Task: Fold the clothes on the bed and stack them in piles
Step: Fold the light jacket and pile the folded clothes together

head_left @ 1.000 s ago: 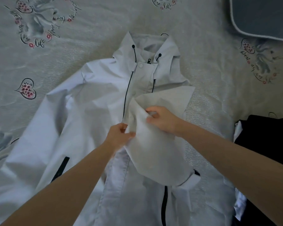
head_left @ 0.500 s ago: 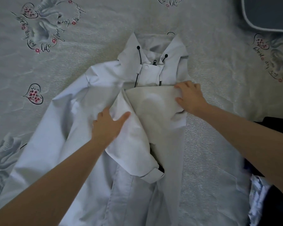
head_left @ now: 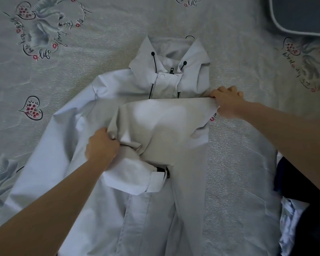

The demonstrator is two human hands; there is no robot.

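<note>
Head view: the jacket (head_left: 81, 163) lies front-up on the bed (head_left: 229, 43). Since a moment ago the right sleeve (head_left: 161, 126) was pulled flat across the chest; the left hand (head_left: 102, 146) now clamps its bunched fabric, the right hand (head_left: 227, 100) pinches the shoulder fold. The other sleeve is still unfolded.

One head-worn wide-angle view looks forward and steeply down at the bed (head_left: 229, 163) from close above, near enough that both forearms run in from the bottom corners. A jacket (head_left: 81, 145) fills the middle; the frame edges bend and blur, so the dark pile (head_left: 303, 191) at right is perhaps clothing.
</note>
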